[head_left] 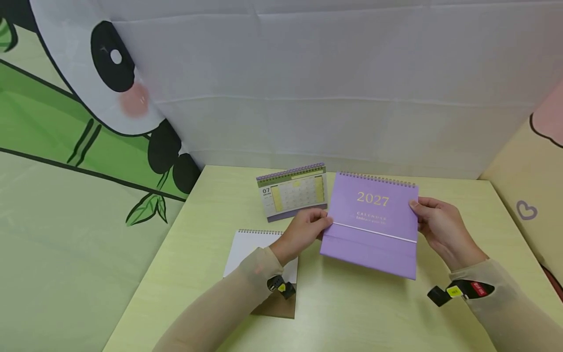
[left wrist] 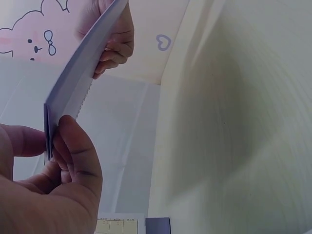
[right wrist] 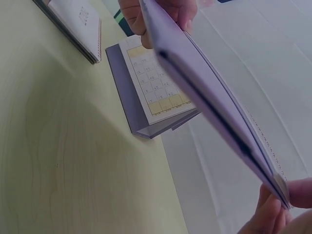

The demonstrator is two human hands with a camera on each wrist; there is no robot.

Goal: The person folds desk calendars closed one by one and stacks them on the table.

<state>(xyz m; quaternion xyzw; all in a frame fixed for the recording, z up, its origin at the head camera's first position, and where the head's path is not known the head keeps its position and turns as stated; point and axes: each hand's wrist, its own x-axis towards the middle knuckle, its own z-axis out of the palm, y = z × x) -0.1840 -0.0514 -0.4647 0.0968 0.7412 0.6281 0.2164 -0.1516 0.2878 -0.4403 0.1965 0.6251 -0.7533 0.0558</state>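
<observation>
A purple spiral-bound desk calendar (head_left: 374, 215) with "2027" in gold on its cover is held up off the table between both hands, tilted toward the head camera. My left hand (head_left: 306, 231) pinches its lower left edge between thumb and fingers. On the other side, my right hand (head_left: 444, 232) grips the right edge, thumb on the cover and fingers behind. In the left wrist view the calendar (left wrist: 80, 68) appears nearly edge-on, folded flat. The right wrist view shows its layered bottom edge (right wrist: 219, 119).
Behind the left hand a second desk calendar (head_left: 293, 190) stands opened as a tent, showing month 07. A white calendar with a brown base (head_left: 281, 305) lies nearer, partly covered by the left forearm. A white cloth wall (head_left: 330, 88) borders the table's back.
</observation>
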